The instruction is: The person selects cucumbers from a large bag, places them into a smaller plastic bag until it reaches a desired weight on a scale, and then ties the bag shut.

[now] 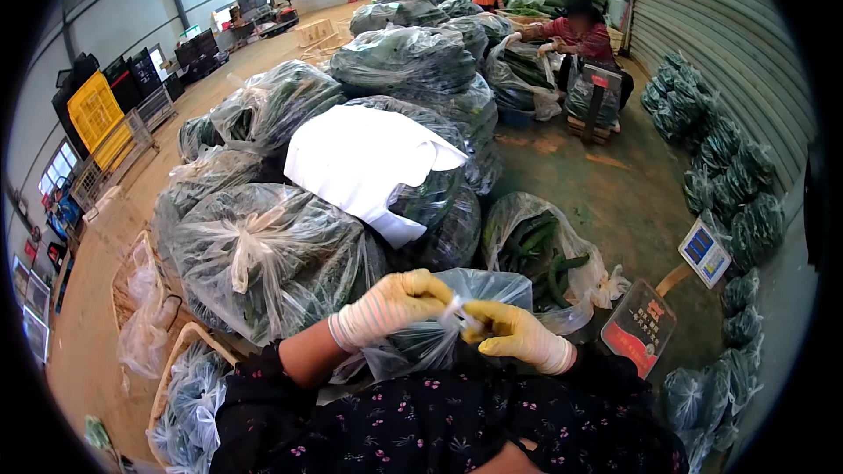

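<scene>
Hands: I have the left hand (386,309) and right hand (524,333) both pinching, thumbs and fingers clamped on the plastic bag's neck.
Plastic bag (414,348): above the floor, right before the torso, near edge of the sack pile; I can't make out its contents.
Done: neck gathered into a tight whitish twist; tied sack (303,268) alongside is bunched shut.
Left: can't tell if the neck is knotted; open bag (571,318) beside the scale platform (639,325) gapes, cucumbers (562,279) showing.
Floor, right edge: small filled bags (742,202) line the ribbed shutter (724,31).
Materials: thin, glossy, crinkled film; cucumbers long, curved, dark green; matte white sheet (360,167) draped on the pile.
</scene>
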